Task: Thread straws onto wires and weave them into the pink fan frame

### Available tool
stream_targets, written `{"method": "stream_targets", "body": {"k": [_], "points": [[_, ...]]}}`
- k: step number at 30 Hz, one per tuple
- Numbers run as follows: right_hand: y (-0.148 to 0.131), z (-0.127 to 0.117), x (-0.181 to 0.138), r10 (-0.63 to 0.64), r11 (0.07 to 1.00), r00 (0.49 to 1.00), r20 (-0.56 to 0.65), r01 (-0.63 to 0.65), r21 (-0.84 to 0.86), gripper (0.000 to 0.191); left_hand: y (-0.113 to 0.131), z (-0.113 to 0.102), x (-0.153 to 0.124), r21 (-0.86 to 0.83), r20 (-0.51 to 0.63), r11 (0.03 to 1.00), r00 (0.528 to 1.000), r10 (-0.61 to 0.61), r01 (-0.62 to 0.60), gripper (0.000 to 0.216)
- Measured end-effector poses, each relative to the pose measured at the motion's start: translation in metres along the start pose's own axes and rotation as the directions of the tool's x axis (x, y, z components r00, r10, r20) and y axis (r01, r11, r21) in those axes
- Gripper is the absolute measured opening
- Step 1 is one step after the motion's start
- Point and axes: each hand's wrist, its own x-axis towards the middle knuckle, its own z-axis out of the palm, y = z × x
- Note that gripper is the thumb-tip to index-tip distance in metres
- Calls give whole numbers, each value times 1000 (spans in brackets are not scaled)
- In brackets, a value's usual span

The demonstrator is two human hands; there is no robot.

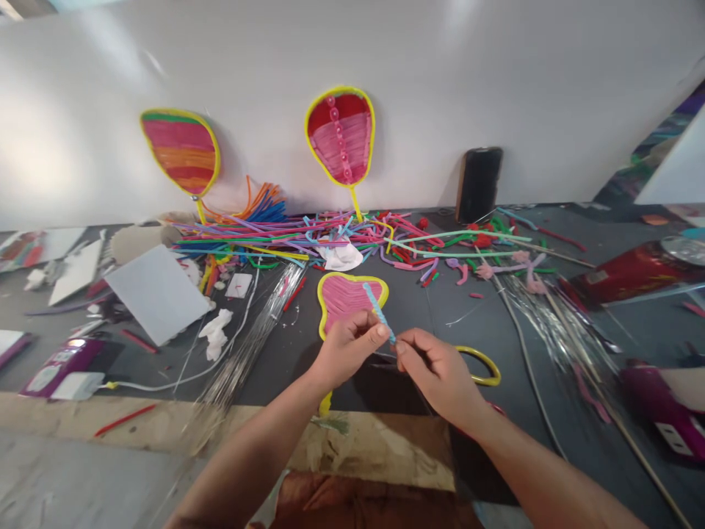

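A short light-blue pipe cleaner (377,305), which looks twisted or coiled, is pinched between both hands. My left hand (352,345) grips it near its middle with thumb and forefinger. At its lower end are the closed fingertips of my right hand (432,367). Behind and below the hands lies a pink paddle-shaped piece (344,297) edged in yellow, partly covered by my left hand. Beside my right wrist rests a yellow scissors handle (485,365); the rest of the scissors is hidden.
Two yellow-edged paddles, one striped (181,154) and one pink and red (341,139), lean on the white wall. A phone (479,184) stands beside a heap of pipe cleaners (264,239). A red can (633,272) lies right; a white card (157,294) lies left.
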Motion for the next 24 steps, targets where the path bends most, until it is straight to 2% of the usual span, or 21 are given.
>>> {"method": "stream_targets", "body": {"k": [2, 4, 8, 12, 17, 24], "points": [[-1, 0, 0, -47, 994, 999, 10, 47, -101, 20, 1, 0, 0, 91, -27, 995, 999, -32, 35, 37], [-1, 0, 0, -67, 989, 997, 40, 72, -130, 21, 1, -1, -1, 176, -46, 983, 998, -47, 54, 37], [0, -1, 2, -71, 991, 992, 105, 82, -107, 23, 3, -4, -1, 259, -17, 965, 999, -36, 39, 37], [2, -2, 2, -9, 998, 989, 146, 19, -67, 25, 2, -7, 0, 281, 29, 959, 999, -35, 26, 35], [3, -2, 3, 63, 994, 979, 195, -79, 74, 26, 2, -9, 0, 191, 86, 981, 995, -44, 27, 32], [0, 0, 6, 96, 953, 962, 257, -163, 255, 32, 4, -6, 0, 18, 131, 999, 990, -43, 41, 32]]}}
